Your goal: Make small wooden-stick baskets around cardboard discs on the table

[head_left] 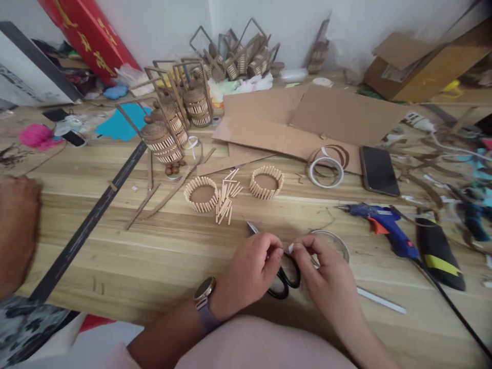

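Note:
My left hand [249,271], a watch on its wrist, and my right hand [326,274] meet low in the middle of the wooden floor. Both are closed in a pinch on a small white strip [290,249] held between their fingertips. Black-handled scissors [282,279] lie on the floor right under the hands, with the blade tip showing at the upper left. A roll of tape [338,241] lies just behind my right hand. Beyond it are two small round stick baskets [201,193] [266,182] and a pile of loose sticks [227,197].
A blue glue gun [384,225] with a black cord lies at right, a phone [378,170] and tape ring [326,171] behind it. Cardboard sheets [307,120], finished lantern models [169,128] and a box [423,66] fill the back. Another person's knee [17,230] is at left.

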Available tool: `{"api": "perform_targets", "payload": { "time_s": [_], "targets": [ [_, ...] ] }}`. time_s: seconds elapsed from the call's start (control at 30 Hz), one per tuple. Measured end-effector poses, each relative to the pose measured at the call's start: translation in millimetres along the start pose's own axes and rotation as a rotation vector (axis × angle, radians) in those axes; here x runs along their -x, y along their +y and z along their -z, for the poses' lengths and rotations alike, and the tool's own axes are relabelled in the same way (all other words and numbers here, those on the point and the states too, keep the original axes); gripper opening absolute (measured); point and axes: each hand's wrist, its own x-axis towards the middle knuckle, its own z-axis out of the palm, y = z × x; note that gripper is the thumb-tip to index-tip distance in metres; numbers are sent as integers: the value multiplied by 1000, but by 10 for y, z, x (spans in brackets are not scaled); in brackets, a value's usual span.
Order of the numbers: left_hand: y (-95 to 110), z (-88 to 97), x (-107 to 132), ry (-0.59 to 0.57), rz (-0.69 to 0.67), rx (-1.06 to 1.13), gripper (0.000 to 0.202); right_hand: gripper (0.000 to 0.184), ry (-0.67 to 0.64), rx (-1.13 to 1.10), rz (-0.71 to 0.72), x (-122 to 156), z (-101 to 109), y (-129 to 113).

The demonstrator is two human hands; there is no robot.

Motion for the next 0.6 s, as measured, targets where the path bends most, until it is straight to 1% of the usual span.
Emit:
{"api": "perform_targets", "payload": {
  "time_s": [0.1, 0.17, 0.27, 0.33, 0.37, 0.43, 0.5, 0.53, 0.57, 0.6],
  "targets": [
    [-11, 9, -7, 39, 50, 78, 11, 29, 7, -117, -137, -9, 56, 117],
    [-23, 13, -13, 69, 102, 159, 11, 29, 53, -184, -188, -11, 123, 189],
    [-47, 14, -19, 95, 174, 301, 11, 26, 159, -328, -257, -20, 242, 274],
    [-63, 12, -22, 101, 198, 387, 12, 21, 259, -525, -342, -44, 336, 309],
    [-69, 11, -25, 104, 204, 423, 12, 19, 304, -631, -409, -64, 390, 317],
    [-73, 10, -35, 111, 206, 491, 11, 17, 373, -804, -595, -113, 501, 313],
    [-63, 11, -51, 123, 206, 547, 12, 16, 422, -919, -757, -157, 595, 294],
    [-53, 12, -59, 129, 207, 570, 12, 15, 448, -961, -788, -168, 625, 286],
    [-42, 14, -67, 137, 209, 591, 12, 12, 493, -986, -765, -168, 643, 282],
    [-32, 16, -73, 145, 213, 610, 13, 8, 557, -970, -688, -158, 650, 285]
  ]
}}
